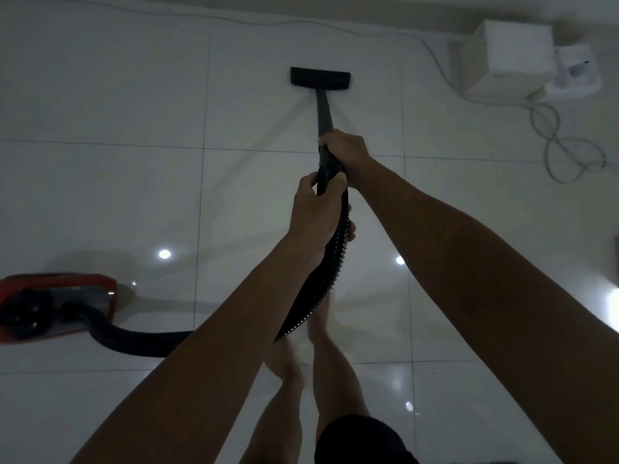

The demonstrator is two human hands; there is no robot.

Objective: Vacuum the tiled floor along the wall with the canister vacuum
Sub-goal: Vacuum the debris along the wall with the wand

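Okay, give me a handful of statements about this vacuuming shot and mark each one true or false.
1. Both hands grip the vacuum: the right hand on the wand, the left hand on the hose. True.
2. The floor head is lifted off the tiles. False: it rests on the floor.
3. The red canister sits at the person's left. True.
4. The canister is at the wall beside the white box. False: the box is far right, the canister near left.
5. A loose white cable lies coiled near the box. True.

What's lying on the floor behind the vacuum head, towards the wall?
Behind the vacuum head, bare tile, then a thin white cable running along the wall. The tile directly under the head is hidden.
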